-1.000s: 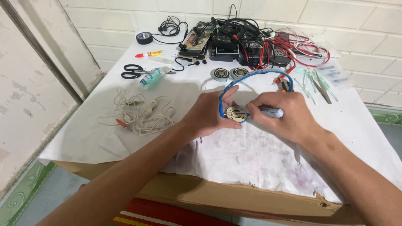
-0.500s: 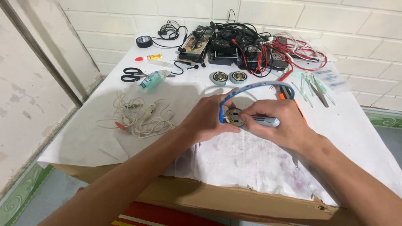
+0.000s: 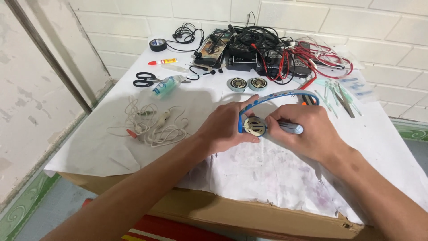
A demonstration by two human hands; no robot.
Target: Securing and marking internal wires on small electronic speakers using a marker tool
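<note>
— What can't you make out?

— My left hand (image 3: 225, 129) is closed on the round earcup (image 3: 255, 126) of the blue headband (image 3: 280, 94), hiding its near side; my right hand (image 3: 307, 134) is clenched round a blue-handled tool (image 3: 292, 128), its tip lost behind the earcup; both sit mid-table.

— And room?

— Bare white cloth (image 3: 267, 178) toward six o'clock, up to the cardboard edge (image 3: 249, 214); white earphone cord (image 3: 151, 125) at nine; two loose speakers (image 3: 247, 84) at twelve; tangled wires (image 3: 307, 58) beyond, against the wall.
</note>
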